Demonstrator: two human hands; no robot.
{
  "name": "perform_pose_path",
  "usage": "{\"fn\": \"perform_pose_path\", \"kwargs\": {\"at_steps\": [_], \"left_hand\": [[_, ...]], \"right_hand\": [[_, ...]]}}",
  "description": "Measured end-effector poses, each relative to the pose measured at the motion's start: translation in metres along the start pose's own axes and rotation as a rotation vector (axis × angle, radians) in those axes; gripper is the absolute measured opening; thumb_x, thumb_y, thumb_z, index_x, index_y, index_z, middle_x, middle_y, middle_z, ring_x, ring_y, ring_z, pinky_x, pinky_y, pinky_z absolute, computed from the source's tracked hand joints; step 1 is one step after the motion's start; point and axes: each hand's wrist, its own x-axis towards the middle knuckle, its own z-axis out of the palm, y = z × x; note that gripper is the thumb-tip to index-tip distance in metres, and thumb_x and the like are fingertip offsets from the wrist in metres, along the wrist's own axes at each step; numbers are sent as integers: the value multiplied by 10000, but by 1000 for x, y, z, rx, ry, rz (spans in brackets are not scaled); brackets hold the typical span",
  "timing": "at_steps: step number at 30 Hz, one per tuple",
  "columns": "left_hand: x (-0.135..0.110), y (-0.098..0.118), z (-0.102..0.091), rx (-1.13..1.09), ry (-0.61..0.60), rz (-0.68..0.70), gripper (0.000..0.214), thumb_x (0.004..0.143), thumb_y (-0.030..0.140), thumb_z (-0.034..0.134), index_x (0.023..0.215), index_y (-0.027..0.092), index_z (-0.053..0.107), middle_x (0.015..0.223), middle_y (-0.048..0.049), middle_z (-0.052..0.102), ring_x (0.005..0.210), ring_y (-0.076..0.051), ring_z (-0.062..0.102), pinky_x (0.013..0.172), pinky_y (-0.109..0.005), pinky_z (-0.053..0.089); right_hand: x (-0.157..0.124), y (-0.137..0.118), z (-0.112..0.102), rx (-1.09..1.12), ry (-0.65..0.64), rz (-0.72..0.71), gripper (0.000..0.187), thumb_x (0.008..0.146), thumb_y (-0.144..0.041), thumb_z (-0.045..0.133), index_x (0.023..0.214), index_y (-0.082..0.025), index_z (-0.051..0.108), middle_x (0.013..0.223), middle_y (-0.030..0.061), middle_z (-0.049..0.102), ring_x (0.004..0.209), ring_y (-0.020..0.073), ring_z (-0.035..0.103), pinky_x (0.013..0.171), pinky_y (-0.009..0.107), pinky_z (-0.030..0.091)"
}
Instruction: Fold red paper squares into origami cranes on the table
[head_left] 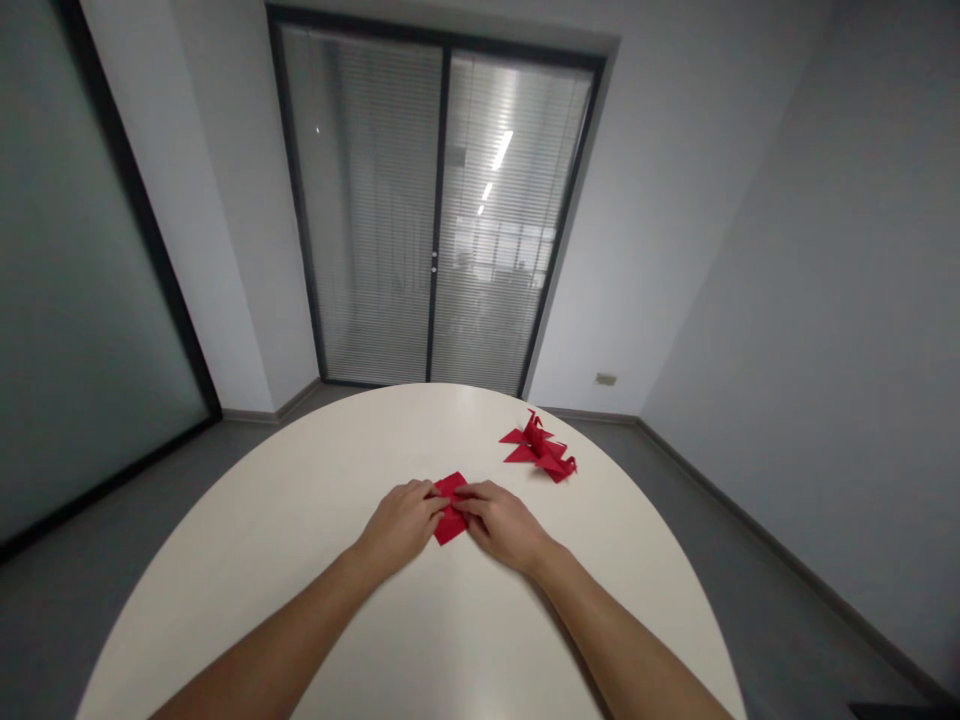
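Note:
A small square of folded red origami paper [449,525] lies on the white table in front of me. My left hand [403,517] grips its left edge, thumb and fingers closed on it. From the other side, my right hand [501,517] pinches the paper near its middle, with the fingertips of both hands almost meeting. Parts of the paper are hidden under my fingers. Beyond my right hand sit several folded red paper cranes [538,447], bunched together with pointed wings and necks.
The round white table [315,500] has a curved far edge. Past it stand glass doors with blinds [435,220] in a dark frame, a white wall with a socket [606,379], and a frosted glass panel [82,280] on the left.

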Motion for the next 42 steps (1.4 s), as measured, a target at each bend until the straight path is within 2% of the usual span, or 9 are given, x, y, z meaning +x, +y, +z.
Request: {"fn": "perform_pose_path", "kwargs": {"at_steps": [8, 11, 16, 20, 25, 28, 32, 37, 42], "left_hand": [[4, -14, 13, -47, 36, 67, 355, 933, 81, 507, 1150, 232, 744, 1300, -78, 694, 1180, -260, 636, 1039, -424, 478], [3, -13, 11, -49, 15, 89, 390, 920, 57, 500, 1180, 235, 731, 1226, -58, 739, 1094, -246, 682, 1005, -422, 494], [0, -9, 8, -36, 39, 70, 305, 960, 160, 514, 1145, 222, 748, 1212, -60, 747, 1080, -255, 691, 985, -428, 505], [0, -10, 8, -54, 21, 72, 313, 966, 169, 511, 1168, 215, 746, 1217, -64, 746, 1085, -255, 693, 993, -420, 511], [2, -18, 17, -110, 34, 115, 333, 990, 173, 475, 1199, 225, 728, 1250, -57, 732, 1136, -242, 676, 1020, -410, 504], [4, -21, 22, -137, 35, 178, 335, 983, 147, 486, 1211, 226, 718, 1264, -50, 726, 1212, -245, 637, 1064, -420, 473], [4, -18, 20, -80, 44, 176, 320, 951, 96, 529, 1159, 226, 734, 1263, -50, 722, 1232, -262, 598, 1041, -440, 467], [4, -12, 14, -37, 24, 147, 282, 948, 73, 535, 1091, 204, 739, 1186, -61, 738, 1086, -248, 647, 927, -418, 491], [3, -12, 13, -67, 2, 156, 330, 932, 44, 520, 1139, 205, 720, 1211, -55, 740, 1100, -240, 671, 983, -434, 468]], "right_hand": [[0, -5, -11, 63, -93, -88, 341, 977, -195, 503, 1277, -204, 665, 1293, 91, 700, 1207, 240, 631, 1084, 391, 452], [-1, -2, -14, 61, -121, -93, 284, 962, -193, 516, 1175, -209, 702, 1218, 73, 730, 1146, 233, 658, 1042, 365, 471], [-4, 7, -24, -7, -165, -78, 200, 932, -219, 553, 939, -219, 753, 965, 57, 776, 997, 240, 700, 943, 352, 500], [-6, 12, -32, -75, -132, -87, 231, 930, -231, 559, 803, -203, 750, 818, 67, 764, 964, 251, 707, 924, 357, 496], [-4, 5, -24, -74, -45, -130, 253, 955, -227, 519, 1043, -198, 754, 1081, 93, 770, 1061, 236, 682, 986, 369, 475], [-2, -1, -16, -58, -86, -194, 276, 939, -259, 554, 1143, -187, 726, 1178, 101, 746, 1115, 239, 663, 1013, 374, 462], [-2, -1, -17, -44, -149, -173, 215, 933, -255, 561, 1013, -192, 750, 1027, 83, 777, 979, 227, 696, 907, 331, 489], [-4, 1, -23, -13, -164, -97, 175, 897, -220, 587, 814, -194, 739, 860, 56, 772, 800, 195, 694, 765, 276, 470], [-6, -1, -20, 91, -140, -77, 152, 864, -166, 598, 781, -189, 723, 787, 30, 749, 727, 170, 667, 740, 266, 460]]}}
